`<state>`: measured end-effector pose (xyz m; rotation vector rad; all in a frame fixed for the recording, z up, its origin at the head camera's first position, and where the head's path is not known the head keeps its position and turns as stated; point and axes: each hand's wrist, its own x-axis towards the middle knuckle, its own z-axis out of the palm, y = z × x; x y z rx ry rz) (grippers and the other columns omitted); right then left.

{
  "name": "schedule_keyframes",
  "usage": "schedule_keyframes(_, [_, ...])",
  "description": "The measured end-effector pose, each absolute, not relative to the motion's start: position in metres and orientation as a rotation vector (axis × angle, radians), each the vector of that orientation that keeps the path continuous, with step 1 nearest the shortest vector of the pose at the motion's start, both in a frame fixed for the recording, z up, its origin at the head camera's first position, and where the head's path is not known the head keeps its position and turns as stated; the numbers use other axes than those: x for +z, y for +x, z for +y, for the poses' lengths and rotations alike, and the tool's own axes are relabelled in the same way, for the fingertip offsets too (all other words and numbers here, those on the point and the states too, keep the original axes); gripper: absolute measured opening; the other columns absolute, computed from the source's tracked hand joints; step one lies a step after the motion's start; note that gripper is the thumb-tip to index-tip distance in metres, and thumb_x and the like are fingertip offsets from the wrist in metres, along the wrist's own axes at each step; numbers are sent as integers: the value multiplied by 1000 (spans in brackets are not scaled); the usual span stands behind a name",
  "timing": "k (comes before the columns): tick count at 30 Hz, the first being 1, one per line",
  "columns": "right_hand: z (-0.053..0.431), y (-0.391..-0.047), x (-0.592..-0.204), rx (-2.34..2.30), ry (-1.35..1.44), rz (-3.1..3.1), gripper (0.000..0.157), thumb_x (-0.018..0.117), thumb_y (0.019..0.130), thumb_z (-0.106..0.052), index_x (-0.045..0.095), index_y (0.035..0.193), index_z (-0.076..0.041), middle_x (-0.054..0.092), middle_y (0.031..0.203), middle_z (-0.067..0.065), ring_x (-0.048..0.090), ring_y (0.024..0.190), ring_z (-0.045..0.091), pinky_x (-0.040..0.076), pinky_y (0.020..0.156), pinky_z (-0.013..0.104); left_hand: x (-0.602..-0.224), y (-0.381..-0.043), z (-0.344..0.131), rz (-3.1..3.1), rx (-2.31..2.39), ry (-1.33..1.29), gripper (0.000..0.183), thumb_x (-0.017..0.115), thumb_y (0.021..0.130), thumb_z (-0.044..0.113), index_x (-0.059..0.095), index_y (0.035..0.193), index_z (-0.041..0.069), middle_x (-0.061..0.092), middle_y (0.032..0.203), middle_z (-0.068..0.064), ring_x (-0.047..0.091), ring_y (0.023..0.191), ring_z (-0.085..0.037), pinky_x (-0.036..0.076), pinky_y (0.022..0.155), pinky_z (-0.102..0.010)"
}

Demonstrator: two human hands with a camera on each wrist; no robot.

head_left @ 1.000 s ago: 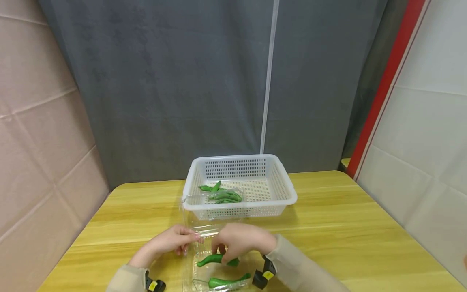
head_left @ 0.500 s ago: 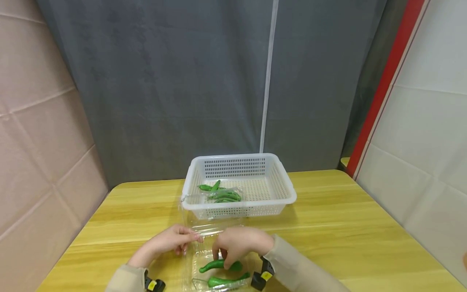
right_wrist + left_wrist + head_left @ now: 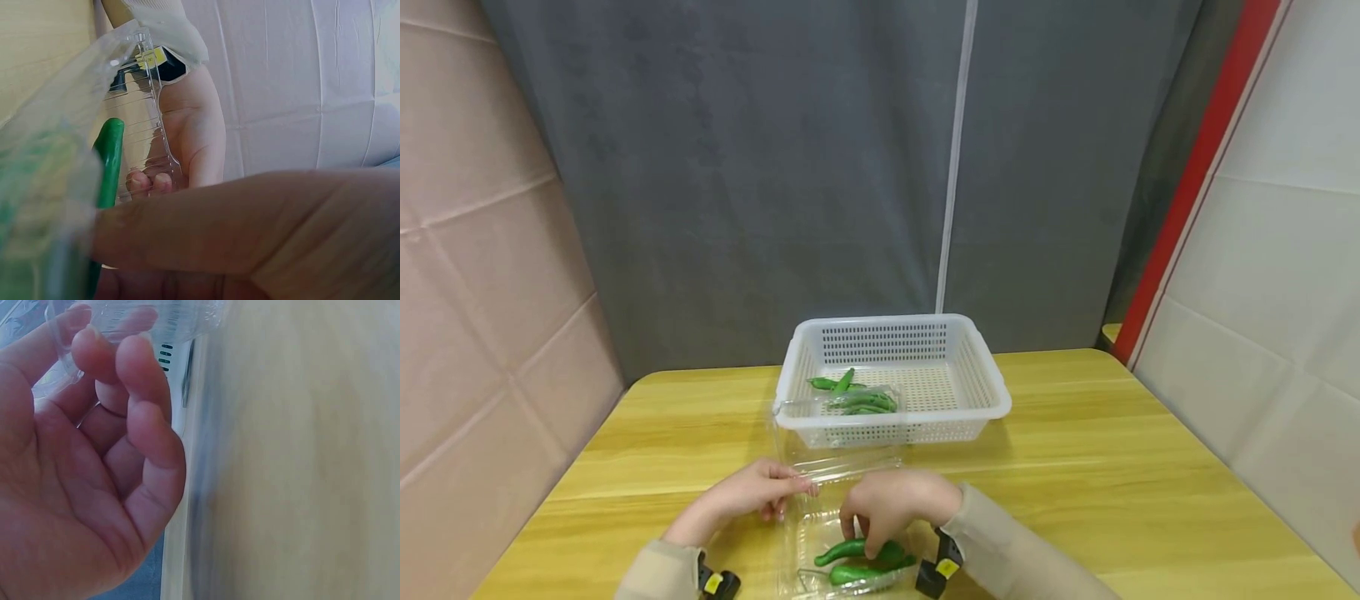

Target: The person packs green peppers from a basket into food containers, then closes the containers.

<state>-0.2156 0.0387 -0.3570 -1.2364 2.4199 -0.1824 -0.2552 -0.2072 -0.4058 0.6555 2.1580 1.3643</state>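
In the head view a clear plastic clamshell box (image 3: 815, 524) lies spread at the front of the table, its lid (image 3: 842, 461) folded back toward the basket. My left hand (image 3: 766, 488) pinches the box's left edge between thumb and forefinger; the other fingers (image 3: 149, 375) curl loosely in the left wrist view. My right hand (image 3: 897, 505) reaches down into the box and grips a green chili pepper (image 3: 842, 551). A second green pepper (image 3: 852, 575) lies just in front of it, close against it. The right wrist view shows the held pepper (image 3: 110, 156) beside the transparent wall.
Behind the box stands a white perforated basket (image 3: 958, 417) with several green peppers (image 3: 844, 381) at its left side. The raised lid overlaps the basket's front left in view. A wooden table (image 3: 1075, 467) extends both ways, with a grey curtain (image 3: 760, 183) behind.
My right hand has lowered the held pepper toward the front of the box, bringing it against the other pepper. The left hand has stayed on the box edge.
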Motion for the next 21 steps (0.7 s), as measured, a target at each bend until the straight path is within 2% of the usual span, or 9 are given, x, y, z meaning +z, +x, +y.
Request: schedule_keyframes(21, [37,-216,-361,-134,-1220,2422,19,80,73,-10,68,83,-22,57,72,-18,52,66,-5,42,58,12,-406,-255,-207,2150,1372,687,35,57,99,29,70,108,-3,46,53,3,46,49,-7,36,47,-18])
